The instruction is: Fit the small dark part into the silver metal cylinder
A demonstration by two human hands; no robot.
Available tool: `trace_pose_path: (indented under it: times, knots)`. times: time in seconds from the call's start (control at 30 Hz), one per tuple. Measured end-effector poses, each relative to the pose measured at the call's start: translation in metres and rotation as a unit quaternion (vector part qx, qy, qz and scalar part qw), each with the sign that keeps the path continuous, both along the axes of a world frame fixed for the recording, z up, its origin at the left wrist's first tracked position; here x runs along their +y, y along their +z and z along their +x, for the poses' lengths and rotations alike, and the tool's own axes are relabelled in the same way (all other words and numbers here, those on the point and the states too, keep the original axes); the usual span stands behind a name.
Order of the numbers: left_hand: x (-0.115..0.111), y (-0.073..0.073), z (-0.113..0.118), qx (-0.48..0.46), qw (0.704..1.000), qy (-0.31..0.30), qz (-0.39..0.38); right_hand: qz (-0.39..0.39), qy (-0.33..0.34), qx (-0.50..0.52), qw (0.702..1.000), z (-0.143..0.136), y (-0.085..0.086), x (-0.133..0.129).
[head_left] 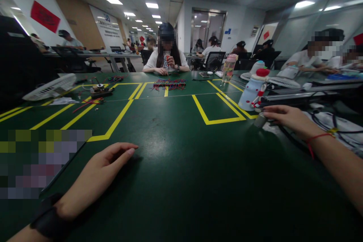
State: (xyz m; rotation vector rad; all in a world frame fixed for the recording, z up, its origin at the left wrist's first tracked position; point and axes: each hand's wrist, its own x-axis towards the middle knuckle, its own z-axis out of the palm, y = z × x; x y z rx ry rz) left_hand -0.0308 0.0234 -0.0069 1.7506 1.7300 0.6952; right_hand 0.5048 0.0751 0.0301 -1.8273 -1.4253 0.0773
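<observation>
My left hand [103, 168] rests on the green tabletop [181, 181] with nothing in it. Its fingers are stretched out and slightly bent, with the thumb close below the index finger. At the right, my right hand [289, 119] has its fingertips on a small grey metallic cylinder [259, 120] standing on the table. What kind of thing the cylinder is does not show. Just behind it stands a light-blue bottle [249, 92] with a red lid and a small figure hanging from it.
Yellow tape [225, 121] marks areas on the table. Black cables [326, 124] lie right of my right hand. A bundle of coloured wires [169, 84] lies before a person [166, 60] holding a can. White fans [51, 87] and a pink-lidded bottle [229, 69] stand farther back.
</observation>
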Motion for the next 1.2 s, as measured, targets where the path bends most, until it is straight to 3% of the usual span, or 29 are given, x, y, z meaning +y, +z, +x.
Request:
trace_pose_path:
  times: [0.17,0.33,0.6,0.77,1.03,1.2]
  knots:
    - [-0.003,0.006,0.005,-0.004,1.0,0.002,0.004,-0.077,-0.026,0.037,0.996,-0.001,-0.003,-0.003]
    - [-0.006,0.015,0.014,-0.01,1.0,0.02,-0.014,-0.108,-0.021,0.001,0.994,-0.001,0.004,-0.008]
    - [-0.001,0.006,0.005,-0.007,0.999,0.006,-0.039,-0.142,0.014,-0.029,0.989,0.013,0.004,0.001]
    - [-0.003,0.007,0.005,-0.012,0.999,0.008,-0.03,-0.111,0.006,-0.009,0.994,0.012,0.0,-0.002]
    - [-0.005,0.008,0.007,-0.01,1.0,0.011,-0.014,-0.04,0.049,-0.021,0.998,-0.001,-0.014,-0.007]
    - [-0.001,0.004,0.007,0.001,1.0,-0.002,0.01,0.034,0.138,0.007,0.99,-0.052,-0.016,-0.009]
